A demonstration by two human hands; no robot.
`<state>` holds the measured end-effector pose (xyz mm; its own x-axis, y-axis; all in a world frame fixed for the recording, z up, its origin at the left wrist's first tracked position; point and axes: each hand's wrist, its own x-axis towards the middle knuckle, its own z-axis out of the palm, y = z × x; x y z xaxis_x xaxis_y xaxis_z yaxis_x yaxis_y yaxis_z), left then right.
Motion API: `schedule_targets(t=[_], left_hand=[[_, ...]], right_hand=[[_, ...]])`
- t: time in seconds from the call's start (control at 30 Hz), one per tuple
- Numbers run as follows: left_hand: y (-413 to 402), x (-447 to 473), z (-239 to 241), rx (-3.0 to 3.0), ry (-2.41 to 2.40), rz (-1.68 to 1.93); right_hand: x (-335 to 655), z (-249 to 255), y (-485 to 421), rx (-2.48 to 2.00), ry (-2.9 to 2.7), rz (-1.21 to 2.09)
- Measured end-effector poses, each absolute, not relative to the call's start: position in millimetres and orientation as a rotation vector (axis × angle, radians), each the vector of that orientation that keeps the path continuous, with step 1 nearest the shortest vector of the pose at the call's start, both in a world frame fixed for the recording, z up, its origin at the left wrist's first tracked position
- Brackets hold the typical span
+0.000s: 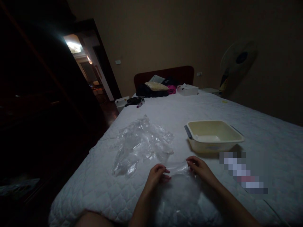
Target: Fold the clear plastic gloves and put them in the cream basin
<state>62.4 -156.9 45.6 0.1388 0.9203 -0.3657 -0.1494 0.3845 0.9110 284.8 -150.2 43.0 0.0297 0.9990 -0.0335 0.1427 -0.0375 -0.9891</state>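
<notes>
Plastic bag [181,192], nearer you than the basin [215,145]: your left hand [157,175] and right hand [199,167] pinch its edge, seemingly to hold it taut.

On the bed [94,176], a plastic bag [178,190] sits between left hand [158,174] and right hand [198,167], heaped plastic [144,142] beyond it leftward, a basin [213,146] beyond rightward. At the far end, before the headboard [184,72], a pillow [156,86], apparently on clothes [147,92], lies left of a box [188,90].
</notes>
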Motion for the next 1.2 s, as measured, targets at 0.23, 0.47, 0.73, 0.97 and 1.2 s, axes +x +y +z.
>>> schedule_targets(t=[0.23, 0.47, 0.73, 0.97, 1.2], left_hand=[[-150.2, 62.7, 26.7, 0.940, 1.334, 1.009], [-162.1, 46.5, 10.7, 2.400, 1.417, 1.141], [-159.6, 37.3, -17.5, 2.818, 1.288, 0.853], [-161.8, 37.7, -13.5, 2.829, 1.317, 0.722], [-161.4, 39.4, -11.7, 2.804, 1.353, 0.651]], right_hand=[[285.6, 12.4, -119.8, -1.352, -1.389, 1.006], [288.1, 2.3, -107.5, -1.452, -1.673, 0.685], [292.4, 29.7, -137.8, -1.551, -1.749, 0.493], [279.9, 15.9, -171.5, -1.481, -2.042, 0.254], [284.7, -1.0, -167.6, -1.509, -1.816, 0.356]])
